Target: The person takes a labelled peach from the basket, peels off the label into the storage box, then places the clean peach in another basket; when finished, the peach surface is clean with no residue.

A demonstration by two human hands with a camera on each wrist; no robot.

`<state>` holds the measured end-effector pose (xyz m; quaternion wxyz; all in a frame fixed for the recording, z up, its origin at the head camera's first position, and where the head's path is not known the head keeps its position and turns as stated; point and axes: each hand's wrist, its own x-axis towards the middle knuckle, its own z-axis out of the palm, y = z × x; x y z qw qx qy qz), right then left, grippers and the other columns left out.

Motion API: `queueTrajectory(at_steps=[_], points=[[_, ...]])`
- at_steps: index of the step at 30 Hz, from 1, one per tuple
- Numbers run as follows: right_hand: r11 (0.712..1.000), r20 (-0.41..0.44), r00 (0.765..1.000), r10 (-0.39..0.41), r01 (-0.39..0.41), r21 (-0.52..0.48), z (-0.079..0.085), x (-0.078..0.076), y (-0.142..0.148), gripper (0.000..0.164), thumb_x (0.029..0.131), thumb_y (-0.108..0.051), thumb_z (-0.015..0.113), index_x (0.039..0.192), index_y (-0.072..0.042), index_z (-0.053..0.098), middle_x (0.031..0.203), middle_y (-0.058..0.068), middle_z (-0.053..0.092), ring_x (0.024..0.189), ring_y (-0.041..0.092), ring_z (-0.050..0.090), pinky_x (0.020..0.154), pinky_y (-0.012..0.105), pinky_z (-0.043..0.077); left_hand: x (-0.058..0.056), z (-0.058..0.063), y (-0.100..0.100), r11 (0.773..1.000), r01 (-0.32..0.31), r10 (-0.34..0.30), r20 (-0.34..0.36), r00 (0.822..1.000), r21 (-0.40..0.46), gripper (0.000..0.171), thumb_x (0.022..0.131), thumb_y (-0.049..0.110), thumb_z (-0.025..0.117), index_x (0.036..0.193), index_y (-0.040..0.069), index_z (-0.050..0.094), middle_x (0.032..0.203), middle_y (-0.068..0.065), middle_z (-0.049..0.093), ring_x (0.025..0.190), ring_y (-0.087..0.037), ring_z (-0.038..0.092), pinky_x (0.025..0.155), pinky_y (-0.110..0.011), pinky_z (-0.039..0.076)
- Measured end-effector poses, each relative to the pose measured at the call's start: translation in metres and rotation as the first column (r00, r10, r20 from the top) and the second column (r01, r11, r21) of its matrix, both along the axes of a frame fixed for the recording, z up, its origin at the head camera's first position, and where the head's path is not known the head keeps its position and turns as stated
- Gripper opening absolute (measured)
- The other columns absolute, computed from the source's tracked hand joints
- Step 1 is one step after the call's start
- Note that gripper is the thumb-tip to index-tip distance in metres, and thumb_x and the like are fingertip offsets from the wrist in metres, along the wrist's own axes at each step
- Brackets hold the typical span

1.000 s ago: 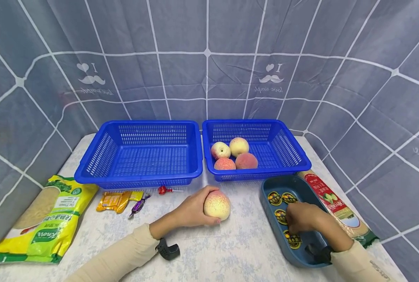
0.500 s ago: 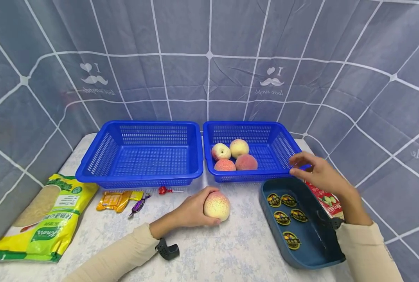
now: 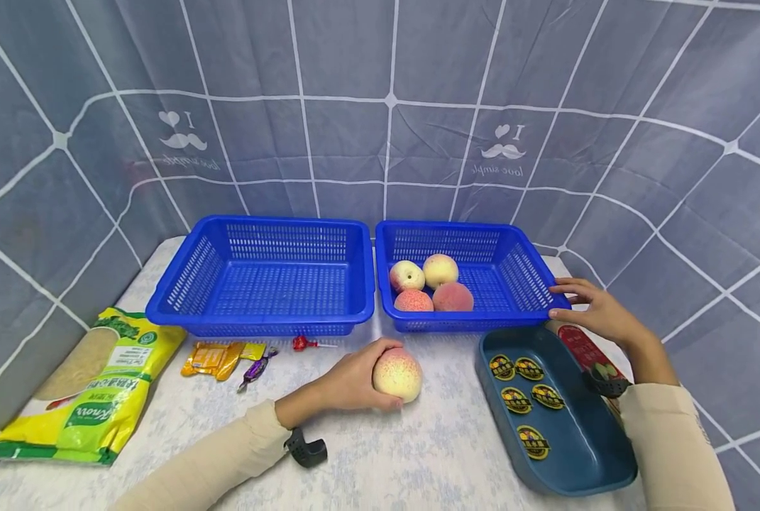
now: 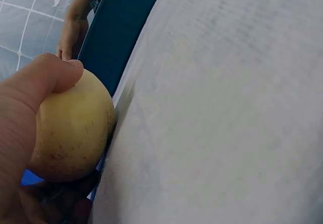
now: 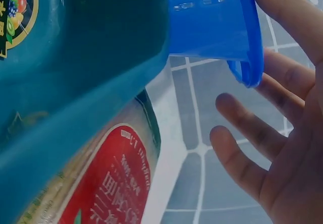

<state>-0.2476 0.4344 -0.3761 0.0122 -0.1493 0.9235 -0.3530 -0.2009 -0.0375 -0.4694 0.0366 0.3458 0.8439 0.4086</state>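
Observation:
My left hand [image 3: 360, 380] grips a pale yellow and pink peach [image 3: 401, 377] at the middle of the table, thumb and fingers round its side. In the left wrist view the thumb lies across the peach [image 4: 70, 128]. My right hand [image 3: 599, 312] is at the front right corner of the right blue basket [image 3: 482, 321], which holds several peaches [image 3: 453, 297]. In the right wrist view the basket's rim [image 5: 255, 37] lies between the thumb and the first fingers, while the other fingers hang free. Below that hand stands a teal tray [image 3: 584, 426] with several round fruit stickers inside.
A second blue basket [image 3: 277, 291] stands at the back left. Before it lie orange wrapped snacks [image 3: 212, 359], a purple candy [image 3: 255, 369] and a red lollipop [image 3: 300, 343]. A yellow Knorr bag [image 3: 92, 390] is far left. A red spaghetti pack [image 3: 587, 351] lies beside the tray.
My right hand has come up out of the teal tray and moved to the right basket's corner, where it now takes the rim. The left hand keeps its hold on the peach.

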Motion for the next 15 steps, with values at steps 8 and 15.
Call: queueTrajectory(at_steps=[8,15], points=[[0.996,0.006,1.000,-0.014,0.014,-0.090,-0.007,0.003,0.003,0.051,0.097,-0.011,0.070,0.141,0.007,0.051,0.154,0.027,0.033,0.122,0.043,0.046,0.081,0.015,0.048,0.001,0.026,0.004,0.976,0.073,-0.096,0.101,0.990,0.206,0.086,0.074,0.028,0.092,0.144,0.013,0.045,0.130,-0.004,0.059,0.112,-0.018,0.061,0.086,-0.033,0.054],[0.996,0.028,0.998,-0.060,0.062,-0.064,-0.004,0.001,0.005,0.055,0.096,-0.019,0.072,0.143,0.004,0.053,0.155,0.022,0.035,0.126,0.035,0.041,0.089,0.024,0.041,-0.028,0.104,0.041,0.940,0.111,-0.116,-0.003,0.993,0.323,0.088,0.073,0.014,0.092,0.145,0.006,0.044,0.137,-0.011,0.053,0.112,-0.023,0.061,0.086,-0.035,0.056]])
